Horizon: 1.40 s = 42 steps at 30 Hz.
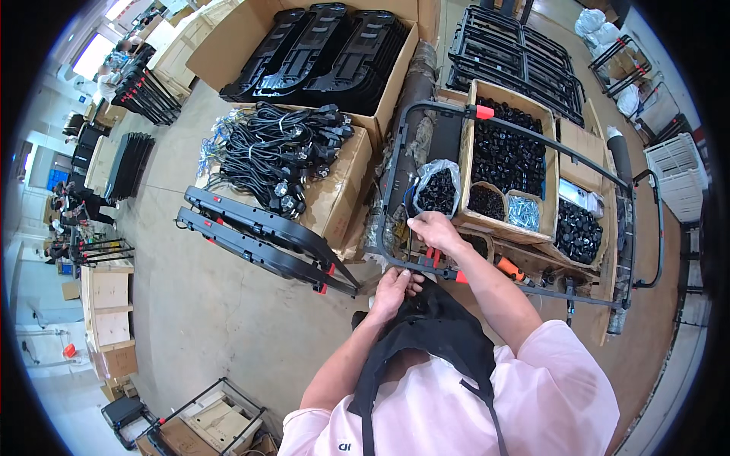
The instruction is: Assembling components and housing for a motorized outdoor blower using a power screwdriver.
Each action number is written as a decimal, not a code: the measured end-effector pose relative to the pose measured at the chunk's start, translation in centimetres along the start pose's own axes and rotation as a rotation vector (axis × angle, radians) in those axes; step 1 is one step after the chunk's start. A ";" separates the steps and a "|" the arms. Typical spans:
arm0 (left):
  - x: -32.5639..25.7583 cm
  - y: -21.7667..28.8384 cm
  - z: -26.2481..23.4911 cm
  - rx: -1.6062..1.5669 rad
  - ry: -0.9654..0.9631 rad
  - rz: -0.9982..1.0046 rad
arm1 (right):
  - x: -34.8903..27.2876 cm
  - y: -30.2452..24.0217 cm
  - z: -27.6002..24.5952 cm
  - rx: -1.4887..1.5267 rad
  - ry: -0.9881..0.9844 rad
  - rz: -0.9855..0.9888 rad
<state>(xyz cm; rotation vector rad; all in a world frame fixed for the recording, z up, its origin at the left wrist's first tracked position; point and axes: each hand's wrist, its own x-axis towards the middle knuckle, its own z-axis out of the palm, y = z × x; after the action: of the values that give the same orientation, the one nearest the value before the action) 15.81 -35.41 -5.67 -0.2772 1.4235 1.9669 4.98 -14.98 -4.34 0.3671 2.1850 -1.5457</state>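
A black tubular frame (532,131) with red clips lies across the bench in front of me. My left hand (396,292) is at its near left corner, fingers curled and pinched against the near bar; what lies between them is hidden. My right hand (436,231) is just above, inside the frame, with its thumb and fingers closed on a thin black cable (411,245) that runs down toward the left hand. Right beyond it sits a clear plastic bag (436,190) of small black parts. Beneath my right wrist are red clips (432,255) on the frame.
A wooden crate (551,125) holds black caps, with small boxes of screws (523,213) inside. An orange-handled power tool (511,268) lies nearby. Bundled power cords (277,148) cover a carton at left. Two black curved rails (262,232) jut out over the floor. Black panels (319,53) fill a carton behind.
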 end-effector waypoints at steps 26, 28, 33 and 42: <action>-0.5 0.3 -0.2 0.147 0.121 -0.018 | 2.6 -3.4 1.2 0.174 0.098 -0.007; -0.3 0.3 0.0 0.146 0.135 -0.021 | 2.6 -3.5 1.1 0.194 0.079 0.019; 0.0 0.1 -0.1 0.139 0.153 -0.042 | 2.5 -3.4 0.9 0.193 0.026 0.033; 0.8 -0.7 0.0 -0.072 0.169 -0.047 | 3.1 -3.2 0.0 0.171 -0.066 0.015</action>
<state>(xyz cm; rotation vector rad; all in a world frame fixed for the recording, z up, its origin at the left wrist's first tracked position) 15.69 -35.00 -6.65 -0.5164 1.4389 1.9974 0.86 -16.15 -3.20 0.3791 2.0020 -1.7167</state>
